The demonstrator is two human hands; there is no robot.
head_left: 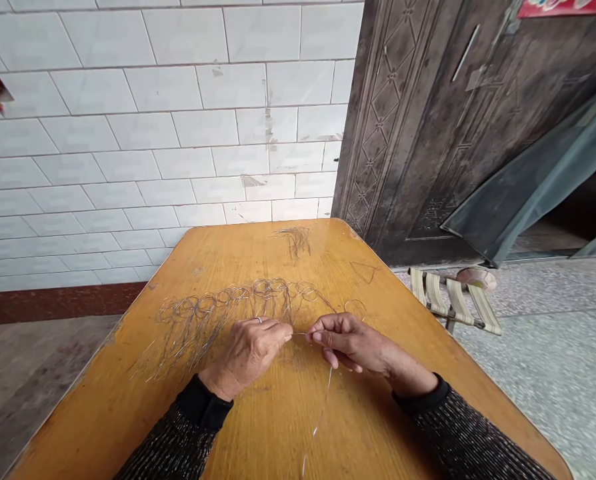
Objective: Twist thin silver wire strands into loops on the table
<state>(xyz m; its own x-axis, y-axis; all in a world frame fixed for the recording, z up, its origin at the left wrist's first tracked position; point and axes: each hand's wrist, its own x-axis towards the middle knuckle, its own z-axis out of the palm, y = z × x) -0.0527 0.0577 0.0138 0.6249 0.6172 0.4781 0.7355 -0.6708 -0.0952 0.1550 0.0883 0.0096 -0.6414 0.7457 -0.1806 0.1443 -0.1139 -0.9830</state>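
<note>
A thin wire [299, 334] runs in a short span between my two hands above the table. My left hand [255, 347], with a ring on one finger, is closed and pinches the wire's left end. Thumb and forefinger of my right hand [351, 343] pinch it on the other side, the lower fingers curled loosely. A pale length of wire [323, 407] hangs below my right hand towards the table's near edge. Just beyond my hands lies a row of looped wires [228, 297] with long loose tails, partly hidden behind my left hand.
The wooden table [298, 433] narrows towards a white tiled wall [188, 120]. A small bundle of wires [298, 241] lies at its far end, a single wire loop [365, 271] at the right. Beside the table stand a striped folding stool [453, 300] and a dark carved door [418, 133].
</note>
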